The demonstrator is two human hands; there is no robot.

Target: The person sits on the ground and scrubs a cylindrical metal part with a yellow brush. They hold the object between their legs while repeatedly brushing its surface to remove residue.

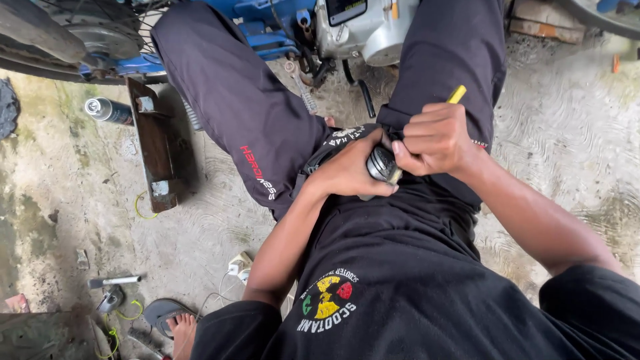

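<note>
Seated person's lap: left hand (350, 175) wrapped around a round metal part (381, 164); right hand (437, 139), grip pressed tight, drives a yellow-handled tool (457, 94) against it, above the concrete floor (567, 133).

The round metal part (381, 163) is mostly hidden between the two hands; only a dark, shiny patch shows, so its shape cannot be told. The right hand (437, 139) covers most of the yellow tool (457, 94); just its tip shows above the knuckles and a sliver below. The left hand (350, 172) hides its own fingertips. The wheel (73, 30), the engine (363, 27) and the blue frame (267, 27) are cut by the top edge. A foot (181, 331) is cut by the bottom edge.
</note>
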